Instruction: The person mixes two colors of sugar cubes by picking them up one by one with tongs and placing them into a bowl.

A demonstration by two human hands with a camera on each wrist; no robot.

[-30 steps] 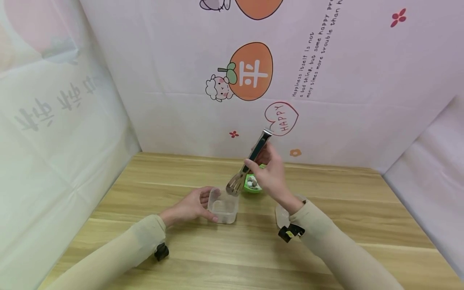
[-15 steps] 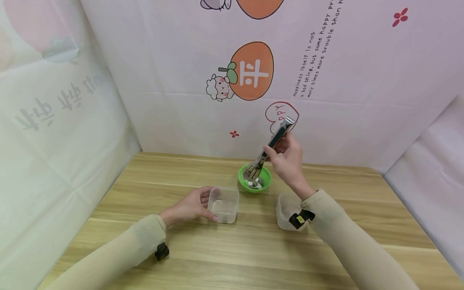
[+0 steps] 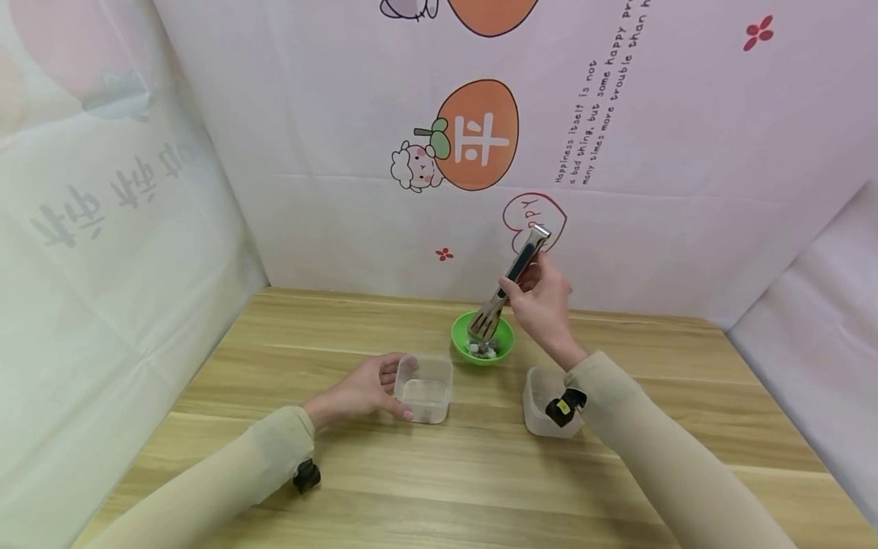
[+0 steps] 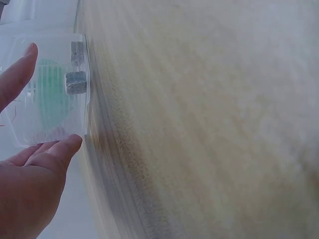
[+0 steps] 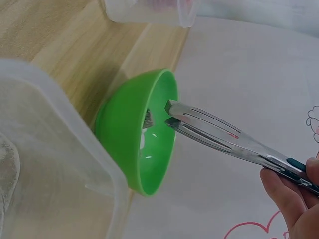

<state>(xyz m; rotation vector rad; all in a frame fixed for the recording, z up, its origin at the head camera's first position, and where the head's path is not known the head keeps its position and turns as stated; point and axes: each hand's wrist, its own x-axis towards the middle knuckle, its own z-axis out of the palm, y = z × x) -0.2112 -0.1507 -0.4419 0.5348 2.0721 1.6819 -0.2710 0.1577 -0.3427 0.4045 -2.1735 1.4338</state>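
My left hand point(image 3: 360, 390) holds a clear plastic container point(image 3: 439, 389) on the table, its thumb at the near side and its fingers at the far side. Two small grey cubes point(image 4: 76, 82) show low in that container in the left wrist view. My right hand point(image 3: 545, 299) grips metal tongs point(image 3: 511, 278) with dark green handle inlays and slotted ends. The tongs slant down into the mouth of a green bowl point(image 3: 506, 339), which holds several grey and white pieces point(image 3: 482, 351). In the right wrist view the tong tips point(image 5: 170, 107) stand slightly apart, with nothing between them.
Another translucent container point(image 3: 538, 412) stands at the right, partly under my right wrist. A white printed cloth point(image 3: 329, 191) rises behind the wooden table's point(image 3: 411, 488) far edge, close beyond the bowl. More cloth hangs at both sides.
The tongs have swung right from above the left container to the green bowl, then dipped a little toward the pieces inside. My left hand and its container have stayed put.
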